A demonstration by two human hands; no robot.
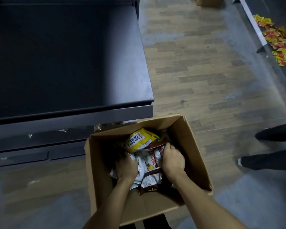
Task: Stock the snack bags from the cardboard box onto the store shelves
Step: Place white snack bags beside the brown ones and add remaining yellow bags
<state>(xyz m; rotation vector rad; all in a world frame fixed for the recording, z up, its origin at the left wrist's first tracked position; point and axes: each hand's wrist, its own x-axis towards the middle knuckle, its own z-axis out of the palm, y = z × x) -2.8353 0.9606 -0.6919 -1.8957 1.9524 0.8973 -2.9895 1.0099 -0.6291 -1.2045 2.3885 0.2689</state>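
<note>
An open cardboard box (195, 156) stands on the floor below me, holding several snack bags. A yellow bag (139, 140) lies at the far side; white and dark red bags (151, 164) fill the middle. Both hands are down inside the box. My left hand (126, 166) curls its fingers over the left side of the white bags. My right hand (172, 158) grips the right edge of the red and white bags. A dark shelf (64, 63) stands bare at the upper left, right beside the box.
Lower dark shelf fronts (40, 146) run below the bare shelf. Across the wooden floor (196, 71), a shelf at the right (261, 35) holds yellow and red snack packets (277, 40). Another person's dark shoes (271, 149) stand at the right. Another cardboard box (206, 1) sits at the top.
</note>
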